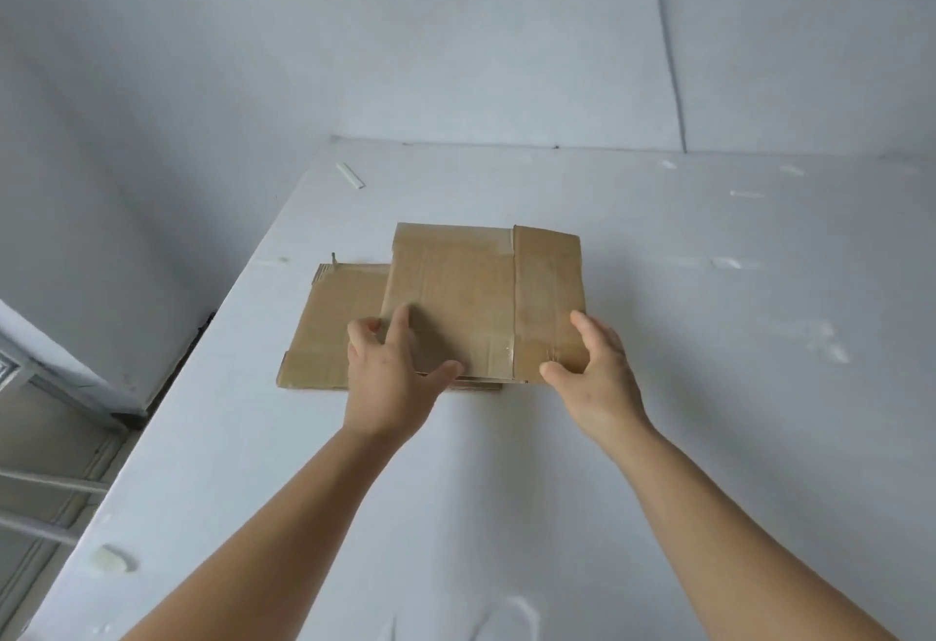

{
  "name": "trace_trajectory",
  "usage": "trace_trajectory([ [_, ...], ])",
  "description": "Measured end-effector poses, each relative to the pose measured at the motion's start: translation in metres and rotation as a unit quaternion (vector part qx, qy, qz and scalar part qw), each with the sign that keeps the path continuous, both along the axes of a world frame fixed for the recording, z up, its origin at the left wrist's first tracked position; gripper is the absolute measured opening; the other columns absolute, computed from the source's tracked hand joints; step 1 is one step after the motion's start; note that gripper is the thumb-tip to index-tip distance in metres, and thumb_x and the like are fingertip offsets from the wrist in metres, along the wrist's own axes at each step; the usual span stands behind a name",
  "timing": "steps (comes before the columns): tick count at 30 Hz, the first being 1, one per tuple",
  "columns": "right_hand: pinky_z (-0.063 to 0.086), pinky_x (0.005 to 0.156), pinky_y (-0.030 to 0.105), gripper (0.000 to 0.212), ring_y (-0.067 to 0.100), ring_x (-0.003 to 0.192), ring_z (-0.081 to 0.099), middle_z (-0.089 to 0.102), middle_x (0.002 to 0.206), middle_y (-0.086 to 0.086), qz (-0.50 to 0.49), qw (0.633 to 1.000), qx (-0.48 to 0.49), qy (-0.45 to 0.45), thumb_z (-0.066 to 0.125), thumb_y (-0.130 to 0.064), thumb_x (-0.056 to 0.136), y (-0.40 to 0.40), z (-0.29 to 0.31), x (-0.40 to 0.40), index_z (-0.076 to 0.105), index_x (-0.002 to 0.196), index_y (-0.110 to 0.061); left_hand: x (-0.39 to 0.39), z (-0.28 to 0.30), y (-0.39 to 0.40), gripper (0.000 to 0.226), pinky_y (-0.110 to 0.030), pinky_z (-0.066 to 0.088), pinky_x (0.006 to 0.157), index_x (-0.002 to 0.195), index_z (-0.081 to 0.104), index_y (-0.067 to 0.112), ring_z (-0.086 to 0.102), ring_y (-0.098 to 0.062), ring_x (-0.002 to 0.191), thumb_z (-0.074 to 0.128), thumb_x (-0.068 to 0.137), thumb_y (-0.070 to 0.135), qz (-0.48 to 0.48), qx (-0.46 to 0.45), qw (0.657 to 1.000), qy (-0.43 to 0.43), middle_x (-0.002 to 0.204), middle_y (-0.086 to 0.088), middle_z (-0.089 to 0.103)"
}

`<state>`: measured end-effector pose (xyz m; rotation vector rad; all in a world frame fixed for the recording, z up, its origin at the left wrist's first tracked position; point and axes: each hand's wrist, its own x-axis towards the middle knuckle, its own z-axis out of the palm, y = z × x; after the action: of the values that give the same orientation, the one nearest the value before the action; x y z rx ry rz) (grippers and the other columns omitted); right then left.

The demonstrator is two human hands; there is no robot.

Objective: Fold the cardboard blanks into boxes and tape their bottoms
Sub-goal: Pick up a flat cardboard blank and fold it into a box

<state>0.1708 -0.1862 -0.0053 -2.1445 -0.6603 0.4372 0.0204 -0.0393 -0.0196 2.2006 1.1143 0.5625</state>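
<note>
White table (658,438) against pale walls (456,32), small white stick (349,175) near its far left corner, whitish lump (107,559) by the near left edge, scattered white scuffs (faint) (727,263), metal frame (45,483) at left

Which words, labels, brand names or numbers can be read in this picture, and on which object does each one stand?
None can be read.
The top cardboard blank shows only creases and strips of clear tape, no print.
The lower cardboard blank is plain too.
The white table carries only scuffs.
</note>
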Motion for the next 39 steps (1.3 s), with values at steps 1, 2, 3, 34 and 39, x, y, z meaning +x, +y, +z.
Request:
trace_trajectory([
  [1, 0.025, 0.098, 0.015, 0.07, 0.007, 0.137, 0.03, 0.021, 0.154, -0.01, -0.01, 1.0, 0.001, -0.004, 0.062, -0.019, 0.087, -0.014, 0.003, 0.006, 0.028, 0.148, -0.022, 0.009, 0.003, -0.011, 0.082, -0.038, 0.041, 0.103, 0.141, 0.038, 0.02, 0.033, -0.028, 0.124, 0.077, 0.073, 0.043, -0.011, 0.002, 1.0, -0.003, 0.131, -0.011, 0.029],
  [2, 0.025, 0.098, 0.015, 0.07, 0.007, 0.137, 0.03, 0.021, 0.154, -0.01, -0.021, 1.0, 0.001, -0.008, 0.062, -0.019, 0.087, -0.029, 0.006, 0.012, 0.028, 0.148, -0.023, 0.018, 0.006, -0.024, 0.082, -0.038, 0.041, 0.103, 0.142, 0.037, 0.02, 0.032, -0.029, 0.124, 0.077, 0.073, 0.042, -0.023, 0.004, 1.0, -0.005, 0.131, -0.011, 0.028],
  [3, 0.025, 0.098, 0.015, 0.07, 0.007, 0.137, 0.03, 0.021, 0.154, -0.01, -0.032, 0.999, 0.001, -0.011, 0.062, -0.02, 0.087, -0.045, 0.009, 0.019, 0.028, 0.148, -0.023, 0.028, 0.008, -0.037, 0.082, -0.038, 0.042, 0.102, 0.142, 0.037, 0.02, 0.032, -0.029, 0.124, 0.077, 0.074, 0.042, -0.034, 0.005, 0.999, -0.005, 0.131, -0.011, 0.028],
  [34, 0.023, 0.103, 0.019, 0.064, 0.007, 0.139, 0.025, 0.021, 0.154, -0.009, -0.251, 0.966, -0.031, -0.057, 0.061, -0.022, 0.089, -0.538, 0.043, 0.226, 0.034, 0.147, -0.019, 0.31, 0.033, -0.473, 0.072, -0.024, 0.042, 0.088, 0.138, 0.043, 0.022, 0.048, -0.025, 0.11, 0.075, 0.076, 0.04, -0.307, -0.001, 0.951, -0.044, 0.122, -0.001, 0.029],
  [39, 0.026, 0.099, 0.019, 0.06, 0.009, 0.135, 0.031, 0.028, 0.15, -0.007, -0.272, 0.959, -0.037, -0.072, 0.062, -0.025, 0.089, -0.552, 0.05, 0.275, 0.039, 0.143, -0.016, 0.366, 0.034, -0.484, 0.07, -0.021, 0.04, 0.083, 0.136, 0.046, 0.022, 0.045, -0.015, 0.099, 0.074, 0.076, 0.045, -0.307, -0.02, 0.95, -0.055, 0.114, 0.005, 0.027],
])
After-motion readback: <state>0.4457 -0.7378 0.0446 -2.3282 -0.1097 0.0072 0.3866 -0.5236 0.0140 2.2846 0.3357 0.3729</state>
